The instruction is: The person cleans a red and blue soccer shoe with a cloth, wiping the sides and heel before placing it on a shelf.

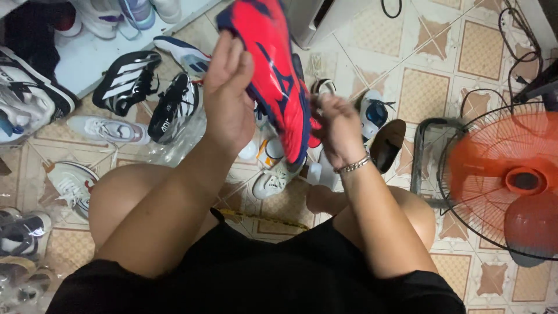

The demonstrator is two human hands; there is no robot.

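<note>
Far left: loose sneakers on the tiled floor (418, 52), a black striped shoe (125, 81), a black-and-white shoe (173, 107), a white sneaker (107, 131) and clear plastic wrap beside them. Person sits with bare knees, black shorts. Left hand (229, 96) is raised, fingers curled round the side of a red and navy shoe (270, 64), closed on it mid-body. Shoe is held up in the air, toe pointing up and away, heel end lower, sitting between both hands. Right hand (337, 131), with a metal bracelet (353, 165), pinches the shoe's lower edge near the heel, closed on it too. Right side: an orange fan (505, 180) close to the right knee. Risk, my read: the right hand only has a small pinch, so the shoe could twist or slip onto the shoes below; an elbow swing could bump the fan.
</note>
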